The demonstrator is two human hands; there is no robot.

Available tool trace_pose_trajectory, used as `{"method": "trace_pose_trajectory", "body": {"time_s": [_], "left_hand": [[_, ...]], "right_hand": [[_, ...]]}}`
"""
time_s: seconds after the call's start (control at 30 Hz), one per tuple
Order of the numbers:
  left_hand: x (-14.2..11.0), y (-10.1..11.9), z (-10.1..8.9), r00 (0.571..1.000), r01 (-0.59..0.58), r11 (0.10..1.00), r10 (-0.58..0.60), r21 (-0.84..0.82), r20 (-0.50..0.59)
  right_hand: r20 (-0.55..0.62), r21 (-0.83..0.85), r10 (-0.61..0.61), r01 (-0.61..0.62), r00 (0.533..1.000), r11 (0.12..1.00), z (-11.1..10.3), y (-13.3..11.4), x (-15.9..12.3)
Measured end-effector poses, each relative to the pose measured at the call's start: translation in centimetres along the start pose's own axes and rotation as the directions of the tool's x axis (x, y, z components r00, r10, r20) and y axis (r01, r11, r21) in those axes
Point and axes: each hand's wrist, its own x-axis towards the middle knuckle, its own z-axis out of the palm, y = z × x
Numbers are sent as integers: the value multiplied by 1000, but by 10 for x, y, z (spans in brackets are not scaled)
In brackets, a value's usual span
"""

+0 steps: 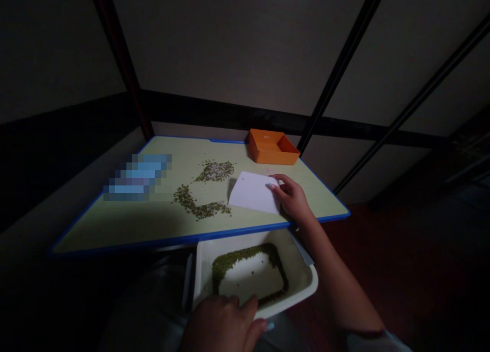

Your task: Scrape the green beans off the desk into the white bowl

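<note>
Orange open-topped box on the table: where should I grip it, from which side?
Probably the near wall of the box, from the near right, pinched across the rim. That wall faces the camera, its top edge exposed beside the open cavity. The right hand is nearest, but it holds the flat white sheet.

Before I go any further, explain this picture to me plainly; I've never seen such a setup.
There is no machine here, only a person's two bare hands, seen from a camera worn on the head, looking forward and down. The right hand holds a white card over a pale table with a blue edge. On the table lie two scattered patches of small greenish bits, an open orange box at the far side, and a pixelated patch I can't identify. Below the near edge, the left hand holds the near rim of a pale basin containing more bits.
</note>
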Motion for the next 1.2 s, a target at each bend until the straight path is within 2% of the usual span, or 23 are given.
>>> {"method": "trace_pose_trajectory", "body": {"time_s": [0.43, 0.7, 0.83, 1.2], "left_hand": [[0, -2, 2, 1000, -16, 1000, 17, -10, 10], [0, -2, 2, 1000, -2, 1000, 2, -11, 16], [0, -2, 1, 1000, 0, 1000, 0, -12, 10], [-1, -1, -1, 1000, 3, 1000, -2, -22, 30]], "right_hand": [[91, 40, -41, 38, 995, 998, -1, -1, -2], [14, 148, -13, 11, 1000, 989, -3, 3, -2], [12, 184, -10, 7, 1000, 983, -4, 5, -3], [3, 85, -71, 70, 997, 994, -5, 4, -3]]}}
